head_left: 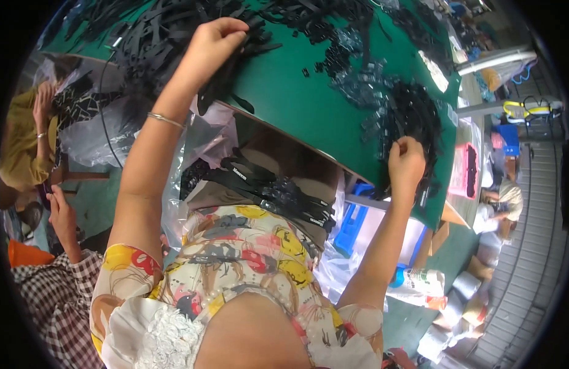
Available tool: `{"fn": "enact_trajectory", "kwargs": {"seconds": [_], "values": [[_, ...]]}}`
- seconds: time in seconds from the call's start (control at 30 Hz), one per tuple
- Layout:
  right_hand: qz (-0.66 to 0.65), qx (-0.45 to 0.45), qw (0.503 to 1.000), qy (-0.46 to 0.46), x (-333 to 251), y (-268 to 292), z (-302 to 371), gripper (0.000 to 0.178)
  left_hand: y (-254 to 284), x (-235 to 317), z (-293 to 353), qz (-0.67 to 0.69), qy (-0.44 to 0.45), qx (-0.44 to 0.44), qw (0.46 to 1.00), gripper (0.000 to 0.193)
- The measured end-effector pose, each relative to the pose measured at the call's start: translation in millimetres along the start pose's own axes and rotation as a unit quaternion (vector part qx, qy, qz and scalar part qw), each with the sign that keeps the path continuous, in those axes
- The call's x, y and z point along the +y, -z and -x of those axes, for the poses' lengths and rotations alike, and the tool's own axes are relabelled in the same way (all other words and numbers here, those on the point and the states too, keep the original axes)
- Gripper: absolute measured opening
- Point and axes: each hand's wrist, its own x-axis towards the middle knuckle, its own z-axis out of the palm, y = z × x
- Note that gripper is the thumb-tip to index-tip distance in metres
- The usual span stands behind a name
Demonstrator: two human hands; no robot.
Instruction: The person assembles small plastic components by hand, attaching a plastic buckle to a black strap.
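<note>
My left hand (215, 46) is raised over the far left part of the green table, thumb and fingertips pinched together. Beneath and around it spreads a big heap of black straps (155, 37); whatever sits in the pinch is too small to make out. At the table's right side my right hand (407, 162) is also closed, fingers bent inward, against a bundle of black straps (417, 111). Its fingertips hide what they grip. Several black straps with white lettering (260, 190) lie across my lap, with small clear plastic pieces among them.
Clear and black plastic buckles (358, 80) are scattered over the green table (290, 98). A pink basket (463, 171) stands beyond its right edge, a blue crate (352, 224) below it. Two people sit at the left, one in a checked sleeve (81, 273). A dark cable (104, 98) hangs there.
</note>
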Motion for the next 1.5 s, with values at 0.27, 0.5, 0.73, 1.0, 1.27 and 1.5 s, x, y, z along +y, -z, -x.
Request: {"fn": "enact_trajectory", "kwargs": {"seconds": [0.27,0.5,0.73,1.0,1.27,1.5], "values": [[-0.681,-0.041,0.697,-0.218,14,38,-9,0.019,-6,28,15,0.352,0.052,-0.026,0.934,0.017],[-0.691,-0.009,0.704,-0.161,-22,93,7,0.020,-24,75,59,0.334,0.014,-0.030,0.942,0.017],[-0.714,-0.112,0.677,-0.135,-90,54,22,0.036,-99,81,119,0.327,-0.087,-0.123,0.933,0.013],[-0.822,-0.009,0.528,-0.211,-87,27,55,0.014,-138,64,130,0.266,-0.130,-0.209,0.932,0.008],[-0.824,-0.028,0.521,-0.220,-67,25,77,0.013,-207,48,86,-0.171,-0.233,-0.139,0.947,0.028],[-0.786,-0.024,0.561,-0.258,-66,25,87,0.012,-215,33,89,-0.262,-0.280,-0.149,0.911,0.018]]}}
